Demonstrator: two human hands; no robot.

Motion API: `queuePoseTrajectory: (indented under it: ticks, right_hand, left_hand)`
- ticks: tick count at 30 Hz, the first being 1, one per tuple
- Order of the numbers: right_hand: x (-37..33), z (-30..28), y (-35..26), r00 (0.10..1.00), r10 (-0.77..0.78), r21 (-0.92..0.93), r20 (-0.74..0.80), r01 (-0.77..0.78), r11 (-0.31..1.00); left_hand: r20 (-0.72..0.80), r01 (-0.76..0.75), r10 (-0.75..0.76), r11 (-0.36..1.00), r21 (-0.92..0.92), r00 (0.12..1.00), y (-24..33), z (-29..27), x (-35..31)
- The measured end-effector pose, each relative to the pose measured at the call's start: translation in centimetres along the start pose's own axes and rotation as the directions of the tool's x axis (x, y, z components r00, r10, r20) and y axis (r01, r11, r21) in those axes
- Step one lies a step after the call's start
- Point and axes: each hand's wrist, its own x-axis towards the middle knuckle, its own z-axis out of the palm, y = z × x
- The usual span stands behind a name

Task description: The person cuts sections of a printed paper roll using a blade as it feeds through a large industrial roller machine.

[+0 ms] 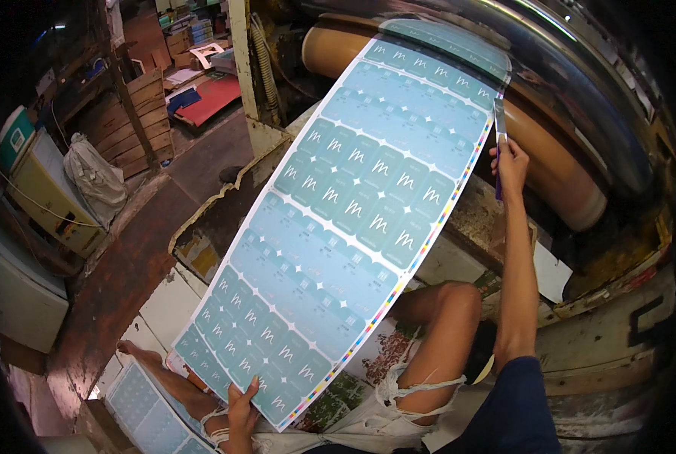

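A long printed sheet [342,227] in teal and light blue slants down from a shiny metal roller [573,45] to my lap. My left hand [241,415] pinches its near edge, thumb on top and the other fingers hidden beneath. At the sheet's far right edge, my right hand [510,165] is closed around a slim cutter knife [498,185] with a purple handle. The blade end points up along the sheet's edge, close to the roller. Below the metal roller runs a brown roller [557,163], partly covered by the sheet.
Another printed sheet [145,412] lies at lower left beside my leg. A worn machine frame [459,250] passes under the held sheet. To the left stand a cabinet [54,189], a white sack [96,178] and wooden boards [137,121]. A red board [211,100] lies farther back.
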Motion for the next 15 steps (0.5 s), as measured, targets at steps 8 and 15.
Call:
queuePoseTrajectory:
  ticks: [8,15]
  right_hand:
    - [0.4,-0.3,6.4,0.952,0.064,-0.040,0.298,-0.055,0.998]
    - [-2.7,0.1,7.1,0.975,-0.194,-0.517,-0.105,0.113,0.849]
  left_hand:
    - [-0.009,-0.040,0.040,0.998,0.039,0.999,0.9,-2.9,-2.7]
    - [-0.118,0.004,-0.001,1.000,0.024,0.993,-0.4,-9.2,-4.7]
